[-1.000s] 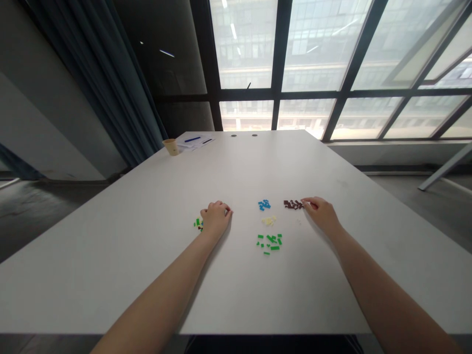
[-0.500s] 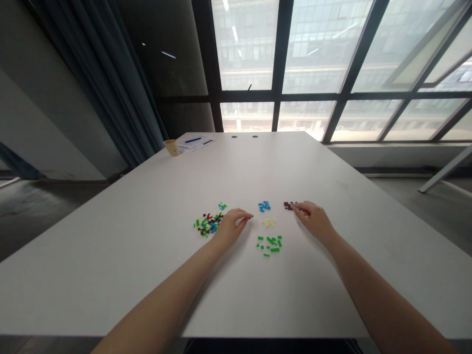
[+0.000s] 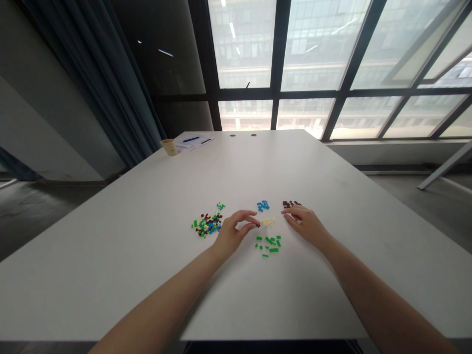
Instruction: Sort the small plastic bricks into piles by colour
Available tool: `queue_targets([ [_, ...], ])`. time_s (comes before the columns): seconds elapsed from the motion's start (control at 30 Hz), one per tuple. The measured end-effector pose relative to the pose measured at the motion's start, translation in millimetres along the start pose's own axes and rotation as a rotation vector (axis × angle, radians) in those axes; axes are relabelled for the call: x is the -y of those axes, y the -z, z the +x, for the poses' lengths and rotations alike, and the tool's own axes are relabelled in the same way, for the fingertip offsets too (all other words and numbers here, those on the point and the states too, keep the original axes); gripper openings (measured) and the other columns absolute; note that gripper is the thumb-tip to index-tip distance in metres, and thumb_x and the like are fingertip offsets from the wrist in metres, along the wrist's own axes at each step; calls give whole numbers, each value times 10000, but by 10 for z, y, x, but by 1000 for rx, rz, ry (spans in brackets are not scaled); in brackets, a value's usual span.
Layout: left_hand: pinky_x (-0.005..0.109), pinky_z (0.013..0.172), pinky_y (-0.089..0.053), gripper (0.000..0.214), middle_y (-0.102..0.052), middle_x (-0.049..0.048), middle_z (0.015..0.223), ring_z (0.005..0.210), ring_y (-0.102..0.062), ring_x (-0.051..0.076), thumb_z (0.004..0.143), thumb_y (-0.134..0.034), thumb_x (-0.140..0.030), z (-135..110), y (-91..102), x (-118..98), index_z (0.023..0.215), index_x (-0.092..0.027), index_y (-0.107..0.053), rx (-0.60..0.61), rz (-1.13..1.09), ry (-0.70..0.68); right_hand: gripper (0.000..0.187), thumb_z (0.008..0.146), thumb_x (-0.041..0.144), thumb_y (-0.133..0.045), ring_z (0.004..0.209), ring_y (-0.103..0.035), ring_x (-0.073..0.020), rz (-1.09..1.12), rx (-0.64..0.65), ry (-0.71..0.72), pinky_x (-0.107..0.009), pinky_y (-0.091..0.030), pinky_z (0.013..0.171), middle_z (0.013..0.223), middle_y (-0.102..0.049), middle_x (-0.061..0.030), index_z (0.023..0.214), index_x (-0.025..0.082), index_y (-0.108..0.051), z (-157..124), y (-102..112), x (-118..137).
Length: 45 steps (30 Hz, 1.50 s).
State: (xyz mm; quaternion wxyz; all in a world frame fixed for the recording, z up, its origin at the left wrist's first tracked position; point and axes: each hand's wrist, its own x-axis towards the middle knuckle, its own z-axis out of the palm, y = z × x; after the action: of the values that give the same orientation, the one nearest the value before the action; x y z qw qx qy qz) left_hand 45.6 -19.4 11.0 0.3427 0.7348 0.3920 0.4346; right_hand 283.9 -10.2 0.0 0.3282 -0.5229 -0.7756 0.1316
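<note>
My left hand (image 3: 236, 228) pinches a small dark brown building brick (image 3: 258, 225) between thumb and fingertips, just left of the pale yellow bricks (image 3: 268, 222). My right hand (image 3: 304, 223) is open, its thumb and fingers slightly apart, with nothing visible between them. It lies just in front of the dark brown bricks (image 3: 286, 204) and partly covers them. Several blue bricks (image 3: 263, 206) lie beyond the yellow ones. Green bricks (image 3: 273, 250) of mixed lengths are spread nearer to me. A mixed-colour pile of bricks (image 3: 206, 225) sits left of my left hand.
A small cluster of blue and green bricks (image 3: 220, 206) lies behind the mixed pile. On the white table (image 3: 110, 275), far left, stand a tan cup (image 3: 169, 147) and papers (image 3: 195, 142) with a blue pen (image 3: 191, 139) on them. Windows line the far side.
My left hand has moved right with the brown brick, toward the yellow ones. My right hand has drawn back and left from the dark brown bricks, and its fingers have parted.
</note>
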Motion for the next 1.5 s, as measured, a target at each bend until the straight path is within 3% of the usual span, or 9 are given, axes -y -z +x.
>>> queue_targets([
  [0.3,312,849,-397,193,-661,6,785,805,-595,143,751,-567,-254,22,12,-9,936,-204,-546,30,-31,2,205,797,244,-475,583,-459,-120,44,13,114,-252,-381,598,607,-506,-9,878,180,-652,-17,-42,160],
  [0.67,328,850,-382,255,-639,16,816,821,-580,141,760,-555,-244,7,-43,39,1006,-209,-499,172,-103,25,166,784,245,-539,660,-485,-123,139,-18,319,-255,-388,637,678,-516,-10,921,207,-627,-77,-195,415],
  [0.87,301,809,-411,262,-633,13,784,799,-586,139,741,-576,-230,12,-77,86,985,-197,-486,206,-200,78,119,789,260,-544,649,-482,-122,128,-19,374,-256,-382,635,661,-510,-13,797,206,-650,-80,-257,420],
  [1.3,309,810,-407,224,-631,24,822,799,-584,139,733,-580,-250,13,-106,104,934,-192,-501,185,-131,91,169,848,207,-420,732,-503,-140,77,71,329,-265,-387,701,737,-556,-35,804,192,-583,-74,-231,464],
  [1.5,298,790,-406,227,-608,19,822,806,-570,136,757,-548,-303,12,-77,109,958,-205,-508,151,-64,120,172,836,217,-433,759,-520,-152,-120,-44,108,-275,-368,721,785,-574,-45,788,184,-595,36,-114,83],
])
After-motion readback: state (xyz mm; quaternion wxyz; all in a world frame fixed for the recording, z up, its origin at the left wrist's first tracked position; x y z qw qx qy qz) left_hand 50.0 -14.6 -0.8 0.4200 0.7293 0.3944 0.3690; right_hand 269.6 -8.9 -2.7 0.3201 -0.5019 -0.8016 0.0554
